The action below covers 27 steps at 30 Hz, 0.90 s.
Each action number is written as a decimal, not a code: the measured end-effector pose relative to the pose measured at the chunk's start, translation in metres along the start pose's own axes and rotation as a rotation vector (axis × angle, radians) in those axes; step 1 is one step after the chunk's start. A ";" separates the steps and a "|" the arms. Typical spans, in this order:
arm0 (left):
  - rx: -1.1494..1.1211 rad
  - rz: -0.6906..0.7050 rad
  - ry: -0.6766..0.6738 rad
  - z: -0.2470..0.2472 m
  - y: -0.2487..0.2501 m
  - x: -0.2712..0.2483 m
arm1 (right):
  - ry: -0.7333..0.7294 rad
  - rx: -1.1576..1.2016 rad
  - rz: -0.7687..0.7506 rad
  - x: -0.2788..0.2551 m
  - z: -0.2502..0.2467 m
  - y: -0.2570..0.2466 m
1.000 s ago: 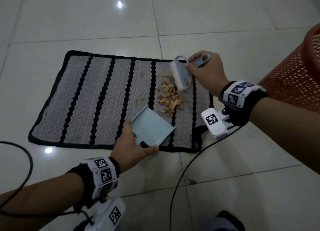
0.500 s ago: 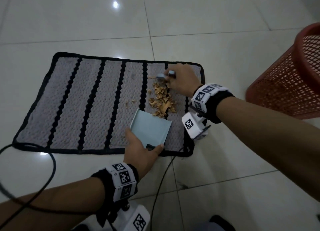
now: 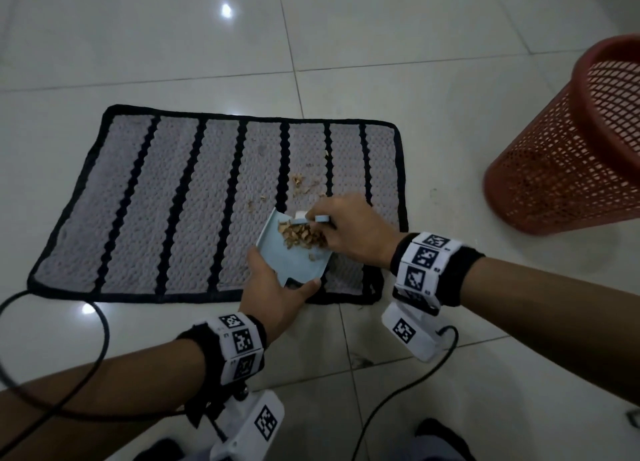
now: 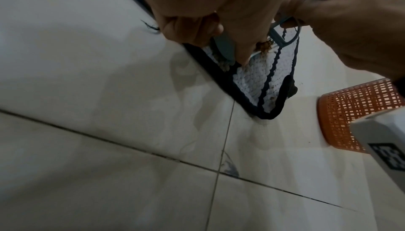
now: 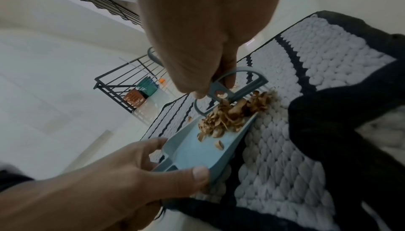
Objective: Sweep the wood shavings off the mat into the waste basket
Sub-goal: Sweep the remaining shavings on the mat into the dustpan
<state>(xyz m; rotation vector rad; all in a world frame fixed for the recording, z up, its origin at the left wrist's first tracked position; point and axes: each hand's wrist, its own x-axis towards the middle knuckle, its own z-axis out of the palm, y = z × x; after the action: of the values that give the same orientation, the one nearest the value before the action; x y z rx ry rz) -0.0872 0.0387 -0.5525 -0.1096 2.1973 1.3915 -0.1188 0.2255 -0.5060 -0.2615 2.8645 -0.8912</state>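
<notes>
Most wood shavings (image 3: 302,236) heaped, tan, curled

Obstacles I see: red mesh plastic waste basket (image 3: 575,142) at two o'clock. Bare white tile floor (image 3: 443,121) between it and grey black-striped woven mat (image 3: 194,197).

Bare forearms, banded wrists, wired cameras

Black cuff on left wrist (image 3: 221,353), ringed with white blocks printed in black square codes; same cuff (image 3: 433,270) on right wrist; white camera box (image 3: 414,332) with a code sticker slung under each; thin black cables (image 3: 69,384) looping off across the tiles; no sleeves in sight.
</notes>
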 end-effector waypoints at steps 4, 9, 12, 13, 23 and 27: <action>0.011 0.028 -0.014 -0.003 0.000 -0.001 | 0.010 0.027 -0.066 -0.006 -0.006 -0.003; 0.048 0.085 -0.062 -0.012 0.003 0.005 | 0.101 0.188 0.007 0.004 -0.051 0.009; 0.091 0.083 -0.065 -0.016 0.005 0.009 | 0.061 0.145 0.036 0.012 -0.082 0.024; 0.096 0.083 -0.066 -0.017 0.006 0.010 | 0.046 0.133 0.046 0.014 -0.091 0.029; 0.130 0.085 -0.053 -0.021 0.005 0.011 | -0.643 -0.127 0.052 0.033 -0.112 0.036; 0.162 0.083 -0.050 -0.020 0.006 0.011 | -0.651 -0.183 0.029 0.048 -0.092 0.030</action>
<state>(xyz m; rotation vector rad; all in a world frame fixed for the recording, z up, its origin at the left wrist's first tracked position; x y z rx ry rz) -0.1066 0.0261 -0.5464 0.0742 2.2850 1.2396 -0.1857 0.2907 -0.4510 -0.4340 2.3251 -0.4245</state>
